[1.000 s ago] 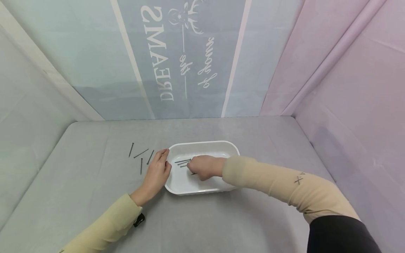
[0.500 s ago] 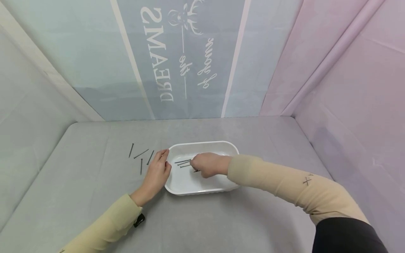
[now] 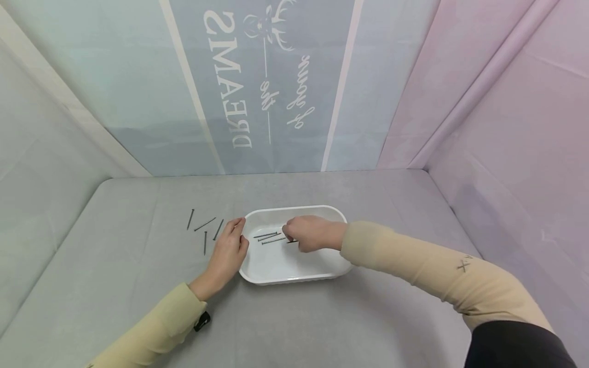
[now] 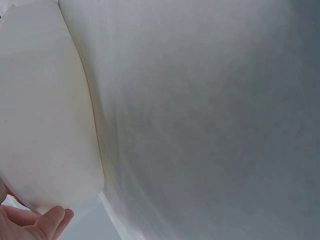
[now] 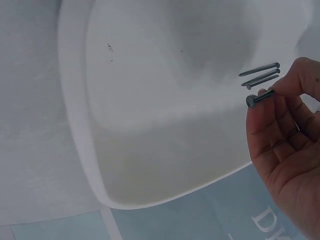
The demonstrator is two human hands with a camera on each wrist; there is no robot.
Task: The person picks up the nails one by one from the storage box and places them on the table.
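A white oblong tray stands on the grey table. At its left end my left hand grips the rim; in the left wrist view the thumb and fingers of that hand lie at the tray's end. My right hand is over the inside of the tray. Between its thumb and fingertips it pinches a dark metal nail, head outward, with part of the shank hidden by the fingers. Three nails lie close together on the tray floor, just beyond the fingertips in the right wrist view.
Several loose nails, one of them upright in view, lie on the table left of the tray. Fabric walls enclose the table at the back and both sides. A small black object shows at the left sleeve.
My right hand has moved to the right and toward the back of the tray, with the nail still pinched. More of the nails lying in the tray shows. The left hand stays put.
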